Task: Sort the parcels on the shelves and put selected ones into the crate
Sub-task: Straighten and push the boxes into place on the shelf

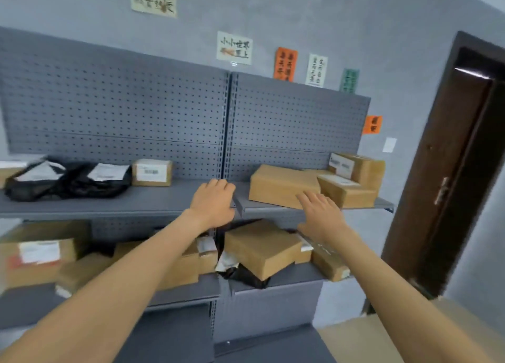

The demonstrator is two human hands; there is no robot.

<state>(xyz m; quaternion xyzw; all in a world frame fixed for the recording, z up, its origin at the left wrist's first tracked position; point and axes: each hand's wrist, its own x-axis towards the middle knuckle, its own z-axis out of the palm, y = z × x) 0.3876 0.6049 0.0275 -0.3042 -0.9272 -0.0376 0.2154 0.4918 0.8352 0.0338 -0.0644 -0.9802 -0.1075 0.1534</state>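
A: Far left, upper shelf [164, 198]?
B: Black bags [68, 182], then a small labelled box [152, 172].
A: Your left hand [211, 202]?
B: At the shelf's middle edge, fingers [218, 183] curled loosely, holding nothing.
A: Your right hand [322, 216]?
B: Fingers spread wide, just in front of the big flat box [278, 185]; contact unclear. Two smaller boxes [352, 176] to its right.
A: Lower shelf [300, 278]?
B: More parcels [262, 246], jumbled.

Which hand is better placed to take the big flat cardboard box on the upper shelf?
Probably the right hand: open, it reaches just in front of the big flat box. The left hand is at the shelf edge, farther left.
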